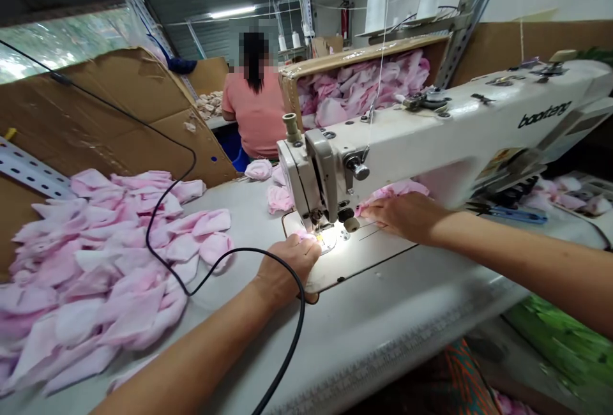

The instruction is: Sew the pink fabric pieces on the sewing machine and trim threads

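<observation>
My left hand (290, 263) is at the front of the sewing machine (378, 147), its fingers closed on a small pink fabric piece (305, 235) beside the lit needle plate (329, 240). Most of that piece is hidden by the hand and the machine head. Under the machine's arm, to the right of the needle, my right hand (402, 216) has its fingers closed at the edge of a bunched pink cloth (393, 190). The fingertips are partly hidden there.
A large heap of pink fabric pieces (105, 262) covers the table's left side. A black cable (153, 211) loops across the table. Blue-handled snips (512, 212) lie at right. Beyond stand a cardboard box of pink fabric (364, 83) and a seated person (256, 112).
</observation>
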Demonstrator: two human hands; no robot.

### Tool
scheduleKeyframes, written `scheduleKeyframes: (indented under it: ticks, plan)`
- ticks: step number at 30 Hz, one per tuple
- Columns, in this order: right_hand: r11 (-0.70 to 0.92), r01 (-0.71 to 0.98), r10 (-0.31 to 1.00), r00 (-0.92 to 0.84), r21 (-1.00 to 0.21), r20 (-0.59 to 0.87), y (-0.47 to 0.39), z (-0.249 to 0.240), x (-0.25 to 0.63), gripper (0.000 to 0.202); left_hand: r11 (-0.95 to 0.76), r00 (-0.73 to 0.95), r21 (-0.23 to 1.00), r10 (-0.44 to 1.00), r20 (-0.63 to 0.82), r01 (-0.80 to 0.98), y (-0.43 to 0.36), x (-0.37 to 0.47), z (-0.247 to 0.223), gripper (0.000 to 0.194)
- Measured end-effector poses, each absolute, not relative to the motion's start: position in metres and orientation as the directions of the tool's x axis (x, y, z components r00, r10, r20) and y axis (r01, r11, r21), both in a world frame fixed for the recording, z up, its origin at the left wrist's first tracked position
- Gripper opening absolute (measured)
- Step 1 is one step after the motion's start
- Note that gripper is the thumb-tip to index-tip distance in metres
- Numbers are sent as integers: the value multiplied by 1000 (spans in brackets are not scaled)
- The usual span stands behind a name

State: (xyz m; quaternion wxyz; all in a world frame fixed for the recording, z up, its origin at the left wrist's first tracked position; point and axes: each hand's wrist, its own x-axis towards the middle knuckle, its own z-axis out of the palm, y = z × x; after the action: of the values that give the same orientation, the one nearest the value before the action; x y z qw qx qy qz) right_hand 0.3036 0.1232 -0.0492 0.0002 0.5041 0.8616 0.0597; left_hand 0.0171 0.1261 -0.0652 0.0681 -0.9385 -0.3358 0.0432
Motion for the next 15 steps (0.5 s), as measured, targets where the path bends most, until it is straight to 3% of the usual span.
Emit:
scheduleKeyframes:
  ticks: [7,10,12,15]
  plan:
    - [513,856,851,-518,69,89,122,-55,307,41,-783,803,-180,589,96,596,123,10,-72,63]
    - [527,850,846,-525,-1,92,117,-54,306,32,-786,810,-199,576,109,586,124,11,-75,50]
    - [543,827,840,-531,-146,112,112,-54,303,26,-777,804,-207,581,123,594,124,14,-76,34]
    - [479,735,861,-498,-480,98,103,-57,296,20,-773,802,-214,581,139,597,126,17,-77,19]
